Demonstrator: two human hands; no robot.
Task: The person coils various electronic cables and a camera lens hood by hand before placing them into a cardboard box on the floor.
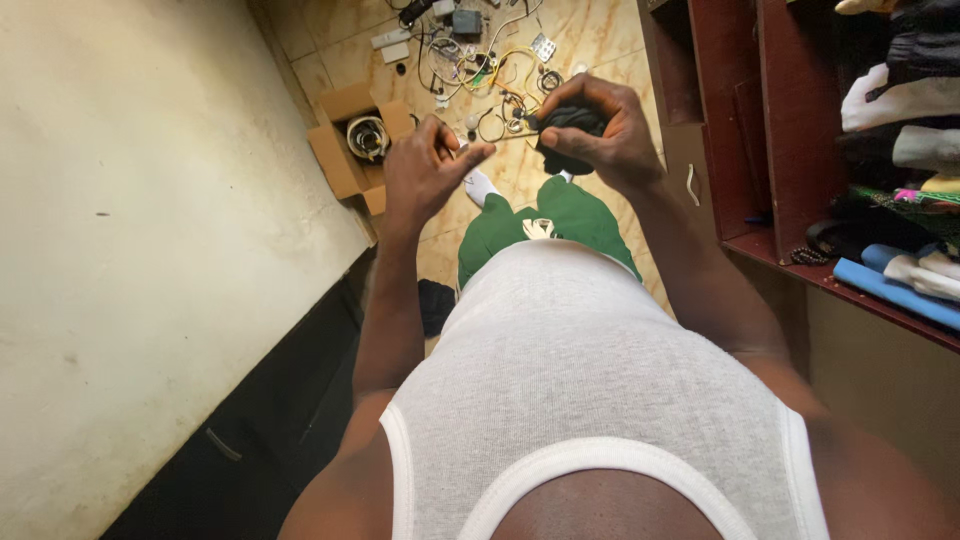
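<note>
A marbled tan tile floor (590,50) lies far below the fingers, strewn beyond them with a tangle of wires (480,60) and an open cardboard box (350,150), with a cream wall on the left and dark red wooden shelves (780,120) of folded cloth on the right. The right hand (605,130) has its fingers and thumb clamped around a soft, crumpled black cloth bundle (568,128), a rounded lump whose long axis cannot be told, bulging out below the fingertips toward the left hand. The left hand (430,165), just beside it and not touching it, has its thumb and forefinger pinched together with tips pointing right toward the bundle, though whether they grip anything is too small to tell.
</note>
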